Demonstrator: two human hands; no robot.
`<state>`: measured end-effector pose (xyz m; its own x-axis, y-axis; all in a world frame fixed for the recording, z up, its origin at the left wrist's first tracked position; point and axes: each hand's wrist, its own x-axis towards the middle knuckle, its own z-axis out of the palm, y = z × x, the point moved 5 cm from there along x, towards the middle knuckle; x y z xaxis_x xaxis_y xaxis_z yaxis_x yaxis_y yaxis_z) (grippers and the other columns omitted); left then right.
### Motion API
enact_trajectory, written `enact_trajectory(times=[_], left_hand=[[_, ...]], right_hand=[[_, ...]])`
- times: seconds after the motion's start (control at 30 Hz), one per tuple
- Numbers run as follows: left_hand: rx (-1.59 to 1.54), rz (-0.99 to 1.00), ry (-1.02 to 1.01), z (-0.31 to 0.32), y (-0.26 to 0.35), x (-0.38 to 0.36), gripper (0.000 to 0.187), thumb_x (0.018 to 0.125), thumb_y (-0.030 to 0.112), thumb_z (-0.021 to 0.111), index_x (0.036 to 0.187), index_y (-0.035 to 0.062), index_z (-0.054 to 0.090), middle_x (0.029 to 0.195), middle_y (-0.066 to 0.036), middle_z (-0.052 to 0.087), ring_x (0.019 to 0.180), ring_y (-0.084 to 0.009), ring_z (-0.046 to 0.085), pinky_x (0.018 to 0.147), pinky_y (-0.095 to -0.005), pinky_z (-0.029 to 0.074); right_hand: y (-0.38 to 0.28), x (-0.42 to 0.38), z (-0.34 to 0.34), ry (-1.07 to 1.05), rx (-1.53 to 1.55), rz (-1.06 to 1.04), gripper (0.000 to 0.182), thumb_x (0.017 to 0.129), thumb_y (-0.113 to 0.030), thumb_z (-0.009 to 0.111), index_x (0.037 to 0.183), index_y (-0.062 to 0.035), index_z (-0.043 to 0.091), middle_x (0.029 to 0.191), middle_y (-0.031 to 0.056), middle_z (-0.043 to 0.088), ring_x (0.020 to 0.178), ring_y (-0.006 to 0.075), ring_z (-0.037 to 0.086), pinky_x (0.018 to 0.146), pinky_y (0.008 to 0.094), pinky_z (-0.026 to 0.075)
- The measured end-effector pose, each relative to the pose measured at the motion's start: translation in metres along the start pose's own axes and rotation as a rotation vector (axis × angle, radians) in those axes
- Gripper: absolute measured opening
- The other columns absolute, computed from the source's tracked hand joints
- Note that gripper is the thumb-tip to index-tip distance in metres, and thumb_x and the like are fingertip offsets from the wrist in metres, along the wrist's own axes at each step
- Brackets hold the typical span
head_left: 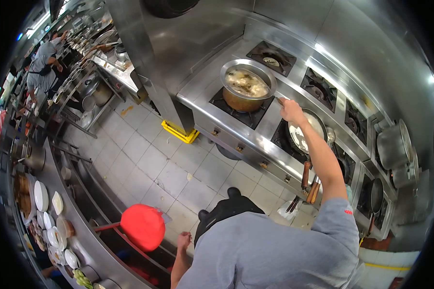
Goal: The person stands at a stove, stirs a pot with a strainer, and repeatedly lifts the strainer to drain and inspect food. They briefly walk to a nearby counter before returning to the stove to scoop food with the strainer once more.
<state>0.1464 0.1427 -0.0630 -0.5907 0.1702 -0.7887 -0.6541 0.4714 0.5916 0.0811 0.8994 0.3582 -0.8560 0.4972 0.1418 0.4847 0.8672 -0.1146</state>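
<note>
My right hand [293, 111] reaches over the stove, its fingers closed around a small brownish end beside the pot's rim. What that end belongs to is hard to make out. Just left of it, a large metal pot [234, 100] of cloudy broth with pale pieces sits on a burner. Under my right forearm lies a round pan [313, 126] with whitish contents, partly covered by the arm. My left hand [184, 240] hangs low by my side above the floor, its fingers curled, with nothing visible in it.
Wooden handles [305, 176] jut over the stove's front edge. Large pots [393, 144] stand at the right, near a dark frying pan [375, 195]. Behind my left side are a red round object [142, 227] and a counter with white plates [41, 196]. Co-workers [43, 74] stand far left.
</note>
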Motion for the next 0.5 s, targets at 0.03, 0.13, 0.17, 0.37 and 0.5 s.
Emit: enact_trajectory(times=[0.03, 0.13, 0.17, 0.37, 0.5], left_hand=[[-0.007, 0.013, 0.009, 0.007, 0.007, -0.002, 0.012, 0.081, 0.005, 0.051, 0.089, 0.0005, 0.059, 0.070, -0.005, 0.058, 0.056, -0.0130, 0.055, 0.047, -0.0264, 0.045], [-0.034, 0.027, 0.027, 0.017, 0.034, -0.020, 0.011, 0.082, 0.003, 0.050, 0.087, 0.0007, 0.059, 0.070, -0.005, 0.058, 0.058, -0.0129, 0.055, 0.048, -0.0263, 0.045], [-0.045, 0.011, 0.029, 0.017, 0.030, -0.021, 0.010, 0.081, 0.003, 0.050, 0.087, 0.0007, 0.058, 0.070, -0.005, 0.058, 0.058, -0.0132, 0.055, 0.048, -0.0263, 0.045], [-0.004, -0.032, 0.065, 0.019, -0.012, -0.020, 0.010, 0.080, 0.002, 0.050, 0.085, 0.0000, 0.058, 0.070, -0.007, 0.058, 0.058, -0.0155, 0.056, 0.048, -0.0273, 0.046], [0.140, -0.074, 0.049, 0.018, 0.010, -0.074, 0.011, 0.080, 0.002, 0.049, 0.085, -0.0007, 0.059, 0.070, -0.008, 0.058, 0.059, -0.0165, 0.057, 0.048, -0.0290, 0.046]], right_hand=[[-0.005, 0.008, -0.001, -0.004, 0.014, -0.065, 0.041, 0.072, -0.007, 0.048, 0.114, -0.0040, 0.051, 0.078, 0.0188, 0.062, 0.064, 0.0363, 0.061, 0.058, 0.0468, 0.047], [-0.027, 0.006, -0.057, -0.448, 0.436, 0.408, 0.038, 0.075, -0.008, 0.047, 0.112, 0.0000, 0.052, 0.070, 0.0117, 0.060, 0.045, 0.0195, 0.052, 0.039, 0.0343, 0.040], [-0.015, 0.011, -0.052, -0.437, 0.592, 0.447, 0.031, 0.079, -0.009, 0.047, 0.108, 0.0018, 0.052, 0.065, 0.0039, 0.053, 0.039, 0.0063, 0.037, 0.032, 0.0240, 0.028], [-0.014, 0.010, -0.036, -0.610, 0.949, 0.561, 0.007, 0.087, -0.012, 0.045, 0.081, -0.0072, 0.043, 0.060, -0.0010, 0.042, 0.038, 0.0039, 0.028, 0.030, 0.0210, 0.021], [-0.025, -0.006, -0.004, -0.567, 1.319, 0.579, 0.006, 0.089, -0.011, 0.045, 0.088, -0.0092, 0.039, 0.063, -0.0008, 0.040, 0.039, 0.0039, 0.025, 0.030, 0.0198, 0.019]])
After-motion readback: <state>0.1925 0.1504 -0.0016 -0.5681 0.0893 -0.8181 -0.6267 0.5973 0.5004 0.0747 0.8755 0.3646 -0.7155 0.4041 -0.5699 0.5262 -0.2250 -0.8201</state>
